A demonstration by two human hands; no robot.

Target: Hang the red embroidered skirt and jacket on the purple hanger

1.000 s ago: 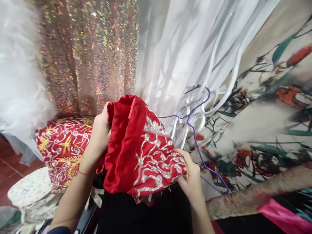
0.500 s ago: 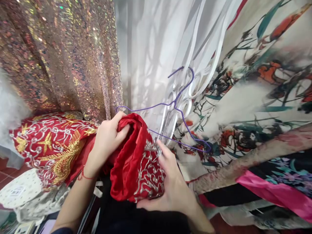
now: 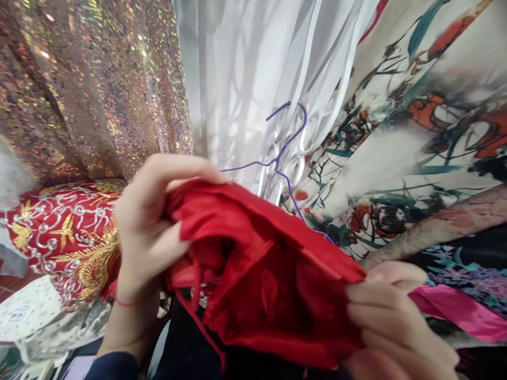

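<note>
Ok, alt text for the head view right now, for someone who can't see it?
Two bare hands, left hand and right hand, hold a red garment stretched open between them. Behind it, a purple wire hanger lies against white sheer fabric, with sequined fabric at left.

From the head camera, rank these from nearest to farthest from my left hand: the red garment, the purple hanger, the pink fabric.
1. Red garment: gripped in the left hand.
2. Purple hanger: up and to the right, against the white curtain.
3. Pink fabric: far right, past the right hand.
</note>
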